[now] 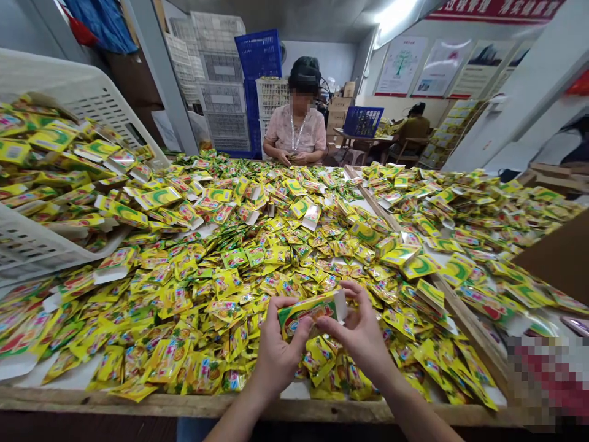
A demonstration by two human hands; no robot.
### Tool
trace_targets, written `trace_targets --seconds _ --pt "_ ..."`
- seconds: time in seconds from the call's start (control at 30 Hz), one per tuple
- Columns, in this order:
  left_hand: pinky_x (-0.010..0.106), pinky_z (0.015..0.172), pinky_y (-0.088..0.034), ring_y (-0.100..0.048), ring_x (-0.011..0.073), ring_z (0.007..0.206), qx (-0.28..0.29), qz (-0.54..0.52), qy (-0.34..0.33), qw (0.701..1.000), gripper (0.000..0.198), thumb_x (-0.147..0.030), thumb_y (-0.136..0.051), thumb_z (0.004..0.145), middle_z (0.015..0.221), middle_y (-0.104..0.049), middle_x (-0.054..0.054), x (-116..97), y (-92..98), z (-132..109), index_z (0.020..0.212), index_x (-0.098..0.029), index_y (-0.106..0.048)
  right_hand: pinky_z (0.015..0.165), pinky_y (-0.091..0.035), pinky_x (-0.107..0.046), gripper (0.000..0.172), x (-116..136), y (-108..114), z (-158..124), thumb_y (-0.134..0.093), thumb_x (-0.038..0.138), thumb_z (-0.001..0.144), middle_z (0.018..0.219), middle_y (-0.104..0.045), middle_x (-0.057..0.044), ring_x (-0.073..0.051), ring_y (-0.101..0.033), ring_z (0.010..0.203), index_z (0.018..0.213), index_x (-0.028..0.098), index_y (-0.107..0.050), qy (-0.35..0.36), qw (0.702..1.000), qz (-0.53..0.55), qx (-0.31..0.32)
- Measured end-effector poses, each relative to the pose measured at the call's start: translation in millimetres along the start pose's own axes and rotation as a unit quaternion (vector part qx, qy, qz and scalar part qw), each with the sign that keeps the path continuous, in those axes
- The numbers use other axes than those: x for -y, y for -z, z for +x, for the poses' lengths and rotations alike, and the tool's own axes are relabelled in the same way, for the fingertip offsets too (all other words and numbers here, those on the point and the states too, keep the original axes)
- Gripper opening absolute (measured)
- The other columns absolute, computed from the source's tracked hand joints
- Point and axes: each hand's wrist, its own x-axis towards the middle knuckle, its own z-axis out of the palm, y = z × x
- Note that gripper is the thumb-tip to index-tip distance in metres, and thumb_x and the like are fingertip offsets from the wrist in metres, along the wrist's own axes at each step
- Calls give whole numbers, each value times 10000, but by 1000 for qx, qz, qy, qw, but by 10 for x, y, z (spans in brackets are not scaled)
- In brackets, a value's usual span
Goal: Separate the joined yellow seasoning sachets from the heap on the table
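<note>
Between my two hands is a small yellow and green printed carton (307, 312), held above the pile near the table's front edge. My left hand (281, 344) wraps round its left end, thumb on the front face. At the right end, a white flap stands open, and my right hand (361, 331) grips there with the thumb against the front. Whether anything is inside the carton cannot be seen. Beneath and around both hands lie many shiny yellow sachets (202, 368), spread loosely over the white tabletop.
A tipped white plastic crate (105, 101) spills cartons at the left. A wooden strip (464, 325) divides the table on the right, with more cartons beyond it. The front edge has a wooden rail (184, 405). Across the table sits a person (294, 126); stacked crates (225, 92) stand behind.
</note>
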Motion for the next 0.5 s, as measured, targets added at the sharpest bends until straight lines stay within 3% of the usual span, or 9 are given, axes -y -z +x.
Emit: trace_targets --seconds 0.07,0.13,0.2,0.23,0.3,0.33,0.4,0.5 --pt "271 660 -506 -631 155 700 -19 14 -6 1000 274 -430 -579 808 780 -620 -1 -22 5 -33 924 -209 -467 541 -516 -264 591 -36 -17 -23 -830 443 539 777 -628 -4 -151 -602 639 1030 209 -602 -106 987 68 100" --pt "281 668 -504 -631 167 712 -17 16 18 1000 305 -454 -579 801 797 -632 7 -17 24 -61 952 -207 -481 479 -492 -227 448 -50 -9 -17 -825 447 549 680 -631 1 -132 -590 582 848 172 -635 -162 967 93 173" --pt "293 654 -502 -625 169 682 8 -3 58 998 421 -508 -553 807 817 -646 16 10 67 -71 1085 -205 -463 461 -489 -219 393 -17 69 76 -834 426 534 681 -661 -13 -128 -598 568 744 154 -644 -175 960 93 199" --pt "298 652 -504 -624 170 680 22 -15 73 997 496 -534 -542 807 857 -654 29 27 96 -66 1161 -205 -430 448 -488 -222 395 27 150 170 -844 409 515 689 -677 -25 -136 -606 562 739 146 -655 -167 965 89 181" --pt "305 679 -513 -629 170 718 20 -28 77 996 611 -564 -548 795 991 -652 71 59 157 -35 1256 -208 -367 425 -480 -229 416 178 411 452 -860 381 473 690 -691 -43 -149 -615 548 748 134 -669 -119 987 77 69" --pt "304 689 -517 -629 170 740 5 -30 70 997 644 -569 -566 783 1049 -639 89 73 185 -13 1274 -210 -354 428 -481 -233 412 282 586 627 -863 369 461 678 -687 -45 -152 -616 546 735 133 -664 -72 994 73 -33" --pt "287 662 -523 -618 163 732 -30 -35 55 997 668 -563 -598 765 1076 -629 99 100 223 34 1282 -217 -353 487 -487 -208 351 514 979 991 -808 403 555 697 -668 -4 -114 -604 584 748 170 -629 2 981 76 -179" --pt "245 569 -518 -597 146 675 -56 -56 37 996 640 -538 -619 764 997 -645 76 179 252 79 1263 -224 -370 492 -457 -189 258 783 1472 1380 -721 397 670 662 -613 32 -84 -552 563 741 192 -581 82 942 63 -318"
